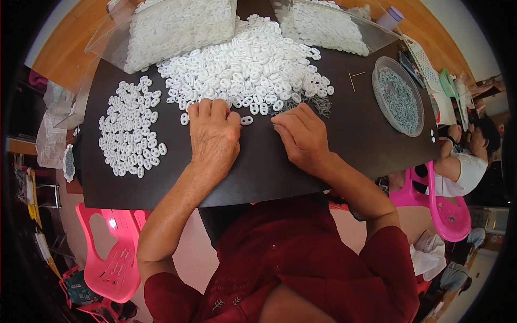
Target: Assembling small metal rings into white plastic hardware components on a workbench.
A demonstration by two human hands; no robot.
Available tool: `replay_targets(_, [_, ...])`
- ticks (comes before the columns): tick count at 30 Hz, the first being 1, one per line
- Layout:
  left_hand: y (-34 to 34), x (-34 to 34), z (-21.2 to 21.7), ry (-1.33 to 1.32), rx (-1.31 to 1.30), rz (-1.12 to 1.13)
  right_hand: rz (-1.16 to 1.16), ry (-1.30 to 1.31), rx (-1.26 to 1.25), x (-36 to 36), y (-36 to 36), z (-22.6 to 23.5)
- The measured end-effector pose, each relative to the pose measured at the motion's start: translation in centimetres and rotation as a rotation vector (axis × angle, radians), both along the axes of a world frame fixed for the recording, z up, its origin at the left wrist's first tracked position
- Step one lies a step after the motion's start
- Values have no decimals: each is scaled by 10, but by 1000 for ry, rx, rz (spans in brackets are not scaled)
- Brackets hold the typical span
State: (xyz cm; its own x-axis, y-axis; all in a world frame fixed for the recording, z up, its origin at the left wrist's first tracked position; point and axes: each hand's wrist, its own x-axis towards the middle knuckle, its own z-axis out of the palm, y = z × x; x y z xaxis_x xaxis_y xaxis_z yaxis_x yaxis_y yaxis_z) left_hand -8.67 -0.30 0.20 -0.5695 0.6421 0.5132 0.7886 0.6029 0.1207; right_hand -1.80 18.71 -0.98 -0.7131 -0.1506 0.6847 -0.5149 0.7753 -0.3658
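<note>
Far left on dark board [344, 140]: flat patch of white rings [131, 129], well apart from hands. L hand [214, 137] lies palm down, fingers loosely curled, holding nothing I can see; fingertips touch near edge of big ring heap [247, 67]. One loose ring [246, 120] sits just beside it, btwn both hands. R hand [302, 139] also palm down, fingers bent; grip can't tell. Its tips meet small grey screws [318, 103] at heap's edge. Rings: small, white, oval, two holes each. Far right: round tray [398, 95] of screws.
</note>
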Motion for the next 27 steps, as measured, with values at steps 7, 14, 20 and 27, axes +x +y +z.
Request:
replay_targets(7, [7, 7, 3, -57, 108, -58, 10, -19, -33, 1, -2, 1])
replay_targets(14, [-4, 35, 14, -1152, 724, -3, 35, -248, -240, 8, -3, 14])
replay_targets(20, [0, 49, 6, -1398, 1074, -51, 120, -321, -364, 11, -15, 24])
replay_targets(27, [1, 51, 0, -1388, 1082, -100, 156, -314, -292, 9, -20, 26])
